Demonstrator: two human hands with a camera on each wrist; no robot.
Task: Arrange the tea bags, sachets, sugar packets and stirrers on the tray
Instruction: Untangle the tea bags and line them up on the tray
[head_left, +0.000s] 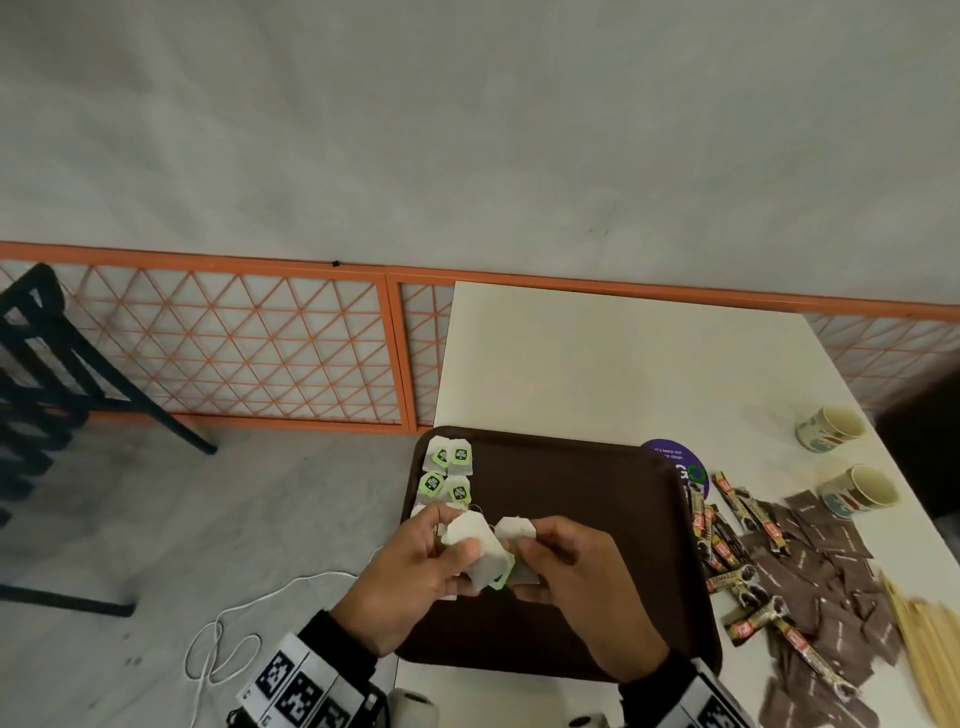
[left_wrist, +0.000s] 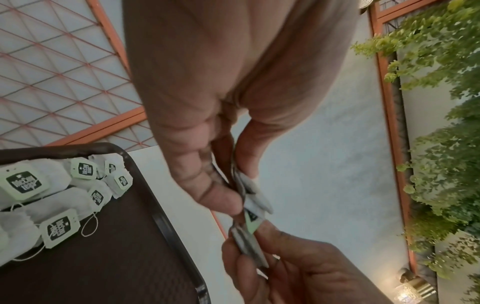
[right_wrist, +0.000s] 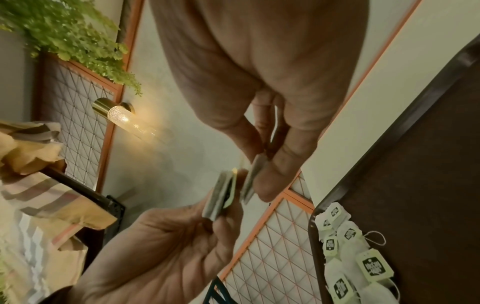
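Tea bags (head_left: 449, 470): matt white paper, green card tags. Tray (head_left: 571, 488): brown plastic, slight sheen. Stirrers (head_left: 919, 639): pale wood. Bench (head_left: 597, 364): smooth, matt white.

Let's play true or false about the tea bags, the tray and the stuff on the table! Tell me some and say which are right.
1. Both hands hold tea bags: left hand, right hand. True.
2. The tray is bright orange. False: it is dark brown.
3. Some tea bags with green tags already lie in the tray's far left corner. True.
4. The wooden stirrers are on the tray. False: they lie on the table, right of it.
5. Two cups stand on the table. True.
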